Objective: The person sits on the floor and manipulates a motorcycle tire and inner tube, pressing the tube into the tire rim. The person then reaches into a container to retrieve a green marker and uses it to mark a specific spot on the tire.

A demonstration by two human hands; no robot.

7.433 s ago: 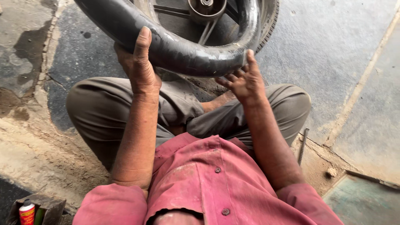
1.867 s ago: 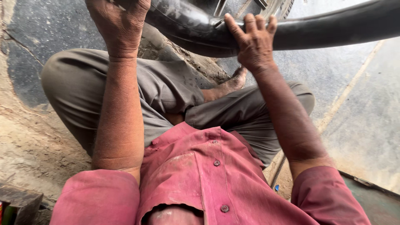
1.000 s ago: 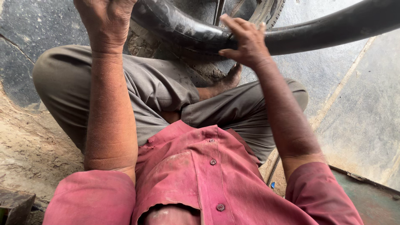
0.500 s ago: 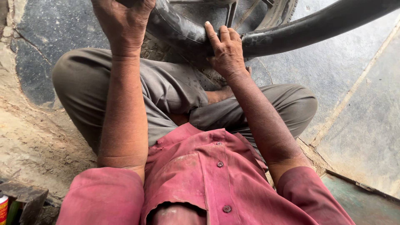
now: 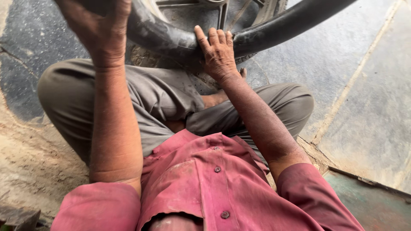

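Pressing smooth black rubber tube: flat right hand, curled left hand.

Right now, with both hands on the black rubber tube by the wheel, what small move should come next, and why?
Probably press the right hand forward to tuck the black tube toward the wheel. That hand lies flat, fingers spread on the tube, where it bulges over the tyre edge. The left hand has a grip on the tube farther round, so it can steady it.
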